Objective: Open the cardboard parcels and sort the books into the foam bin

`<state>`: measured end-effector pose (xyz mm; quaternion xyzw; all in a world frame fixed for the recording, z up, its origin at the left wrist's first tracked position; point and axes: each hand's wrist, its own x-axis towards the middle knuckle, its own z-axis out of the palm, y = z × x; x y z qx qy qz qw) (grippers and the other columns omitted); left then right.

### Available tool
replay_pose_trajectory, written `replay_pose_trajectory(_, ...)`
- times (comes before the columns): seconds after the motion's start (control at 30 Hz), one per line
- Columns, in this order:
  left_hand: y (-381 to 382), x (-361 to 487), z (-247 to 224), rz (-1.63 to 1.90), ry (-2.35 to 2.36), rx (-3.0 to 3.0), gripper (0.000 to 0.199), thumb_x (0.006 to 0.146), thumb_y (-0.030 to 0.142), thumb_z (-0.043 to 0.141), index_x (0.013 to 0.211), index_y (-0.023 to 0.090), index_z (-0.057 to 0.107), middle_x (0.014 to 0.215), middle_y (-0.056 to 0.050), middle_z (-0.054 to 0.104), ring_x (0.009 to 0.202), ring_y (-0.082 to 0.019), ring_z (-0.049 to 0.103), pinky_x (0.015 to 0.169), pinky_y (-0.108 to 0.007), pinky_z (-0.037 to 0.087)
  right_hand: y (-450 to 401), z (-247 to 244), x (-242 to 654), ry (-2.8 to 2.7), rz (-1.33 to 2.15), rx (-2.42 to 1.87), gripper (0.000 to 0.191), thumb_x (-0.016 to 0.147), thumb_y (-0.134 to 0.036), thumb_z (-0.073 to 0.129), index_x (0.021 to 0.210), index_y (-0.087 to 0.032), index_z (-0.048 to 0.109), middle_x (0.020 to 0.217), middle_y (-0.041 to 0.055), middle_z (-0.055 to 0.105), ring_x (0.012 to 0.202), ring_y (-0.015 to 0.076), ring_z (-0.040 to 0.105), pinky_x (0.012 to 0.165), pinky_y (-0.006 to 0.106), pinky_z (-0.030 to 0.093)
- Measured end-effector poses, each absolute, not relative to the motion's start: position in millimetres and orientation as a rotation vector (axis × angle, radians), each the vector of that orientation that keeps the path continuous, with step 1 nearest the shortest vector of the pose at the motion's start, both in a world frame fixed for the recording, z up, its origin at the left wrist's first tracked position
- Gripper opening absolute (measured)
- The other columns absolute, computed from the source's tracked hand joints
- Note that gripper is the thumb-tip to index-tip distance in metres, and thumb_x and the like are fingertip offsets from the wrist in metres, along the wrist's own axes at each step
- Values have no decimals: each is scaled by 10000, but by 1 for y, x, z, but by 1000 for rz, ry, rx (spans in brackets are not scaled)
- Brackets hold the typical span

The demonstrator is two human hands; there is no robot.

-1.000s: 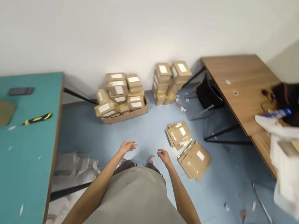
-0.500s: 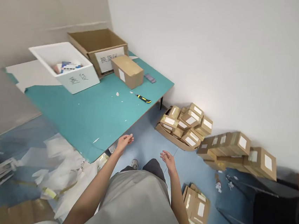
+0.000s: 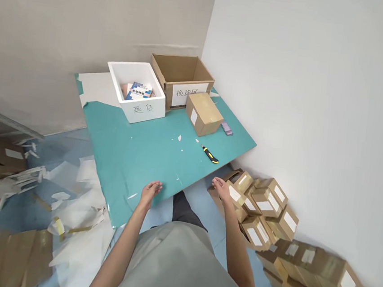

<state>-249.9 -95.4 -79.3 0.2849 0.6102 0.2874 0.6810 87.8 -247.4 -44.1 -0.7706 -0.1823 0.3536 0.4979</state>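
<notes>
My left hand (image 3: pixel 151 193) hovers over the near edge of the green-topped table (image 3: pixel 119 154), its fingers loosely bent and apart with nothing in them. Off the table's right front edge is my right hand (image 3: pixel 221 188), empty, fingers stretched out. Closest to it on the table lies a black and yellow utility knife (image 3: pixel 210 154). Behind the knife sits a closed cardboard box (image 3: pixel 208 111) with a white label. Beside that box is a small purplish flat item (image 3: pixel 227 128), blurred out.
A white foam bin (image 3: pixel 147 113) holding books (image 3: pixel 138 92) and a large open carton (image 3: pixel 181 68) stand at the table's back. Labelled parcels (image 3: pixel 269 198) are piled on the floor at right. Packing scraps (image 3: pixel 81 232) and flattened cardboard (image 3: pixel 7 256) litter the floor at left.
My view has swung left and I am nearer the table. My left hand has come over the table edge; my right hand has moved closer to the table. Both stay empty.
</notes>
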Motion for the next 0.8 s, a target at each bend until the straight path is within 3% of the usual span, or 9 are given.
replay_pose_trajectory(0.1, -67, -214, -68, 624, 1361, 702, 246, 775, 369, 811, 894, 169, 730, 946, -113, 804, 809, -215, 766, 884, -379, 607, -173, -39, 137, -484, 829, -1853, 726, 652, -716, 812, 1114, -157, 786, 1081, 170, 824, 1040, 342, 765, 952, 461, 593)
replay_pose_trajectory(0.3, 13, -112, -45, 624, 1306, 883, 413, 731, 540, 841, 882, 169, 741, 996, -128, 809, 945, -267, 778, 981, -422, 601, -41, -33, 231, -528, 778, -1810, 767, 783, -702, 743, 1313, -148, 724, 1411, 216, 719, 1237, 330, 711, 1044, 474, 578)
replay_pose_trajectory(0.47, 84, -17, -42, 641, 1199, 1017, 353, 842, 397, 750, 1099, 155, 767, 1213, -165, 790, 1093, -276, 765, 1073, -453, 572, 46, -36, 290, -577, 728, -1804, 877, 825, -707, 735, 1457, -110, 622, 1534, 245, 618, 1382, 324, 623, 1152, 475, 518)
replay_pose_trajectory(0.57, 121, 34, -43, 653, 1152, 1053, 562, 826, 276, 757, 1373, 164, 689, 1572, -183, 600, 1310, -307, 686, 1147, -467, 527, 91, -36, 312, -701, 667, -1828, 828, 890, -652, 693, 1507, -113, 572, 1590, 227, 568, 1478, 302, 531, 1237, 464, 432)
replay_pose_trajectory(0.63, 141, 63, -43, 642, 1127, 1060, 732, 796, 227, 784, 1501, 150, 602, 1689, -207, 457, 1425, -354, 603, 1186, -502, 491, 113, -36, 320, -777, 632, -1865, 744, 943, -588, 638, 1509, -111, 561, 1574, 221, 582, 1490, 284, 510, 1261, 460, 396)
replay_pose_trajectory(0.7, 154, 83, -42, 638, 1090, 1066, 795, 762, 179, 798, 1527, 142, 585, 1681, -212, 466, 1456, -375, 573, 1209, -522, 467, 128, -35, 320, -812, 621, -1900, 654, 972, -530, 594, 1469, -105, 582, 1513, 220, 633, 1436, 276, 555, 1242, 456, 414)
replay_pose_trajectory(0.8, 161, 88, -38, 702, 1036, 1062, 771, 771, 154, 769, 1522, 150, 598, 1534, -189, 634, 1344, -348, 664, 1171, -517, 509, 132, -34, 302, -866, 621, -1925, 540, 977, -477, 572, 1360, -103, 638, 1399, 220, 702, 1292, 278, 643, 1175, 438, 477)
